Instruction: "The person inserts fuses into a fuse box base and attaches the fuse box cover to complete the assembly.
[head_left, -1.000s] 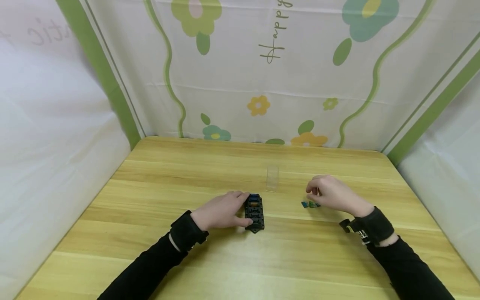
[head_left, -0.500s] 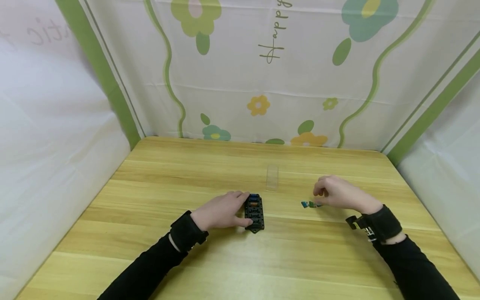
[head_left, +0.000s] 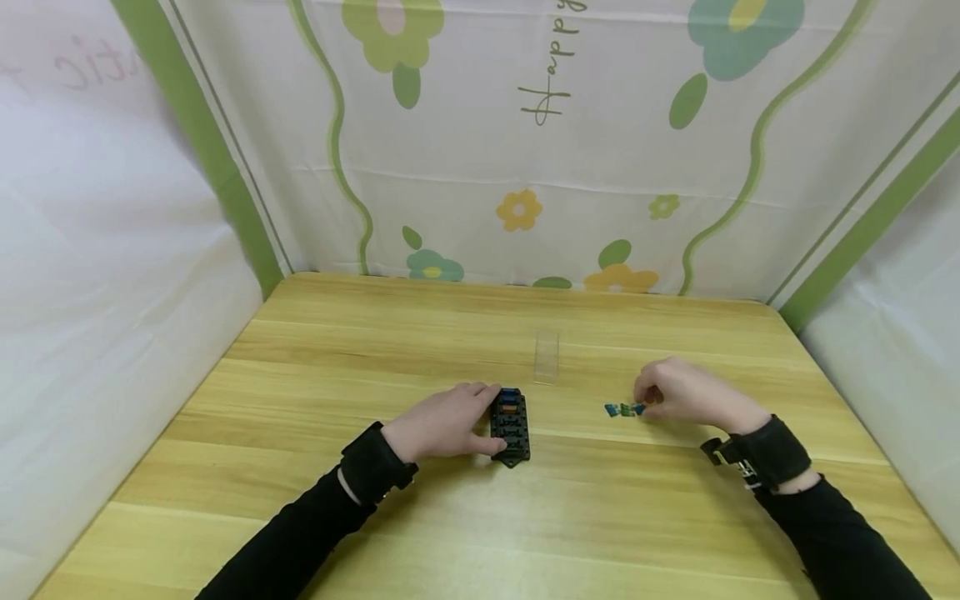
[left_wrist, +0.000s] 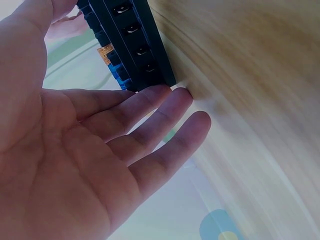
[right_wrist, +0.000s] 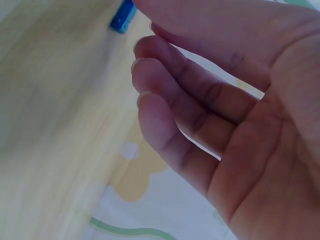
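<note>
My left hand (head_left: 442,423) holds a black fuse box (head_left: 511,427) by its left side, thumb near the front end and fingers at the far end. A blue fuse (head_left: 508,395) and an orange fuse (head_left: 509,409) sit in its far slots; nearer slots show only black. At the right, my right hand (head_left: 693,396) has its thumb and forefinger at a small blue fuse (head_left: 640,409). Its blue end (right_wrist: 122,20) shows past the thumb in the right wrist view; whether it is pinched is hidden. A green fuse (head_left: 627,410) and another blue fuse (head_left: 611,410) lie just left.
A clear plastic cover (head_left: 547,357) lies on the wooden table (head_left: 420,325), beyond the fuse box and to its right. White printed curtains (head_left: 450,150) stand along the back and both sides of the table.
My right hand has shifted a little to the right, with its fingertips now lower at the rightmost blue fuse. My left hand and the fuse box have stayed in place.
</note>
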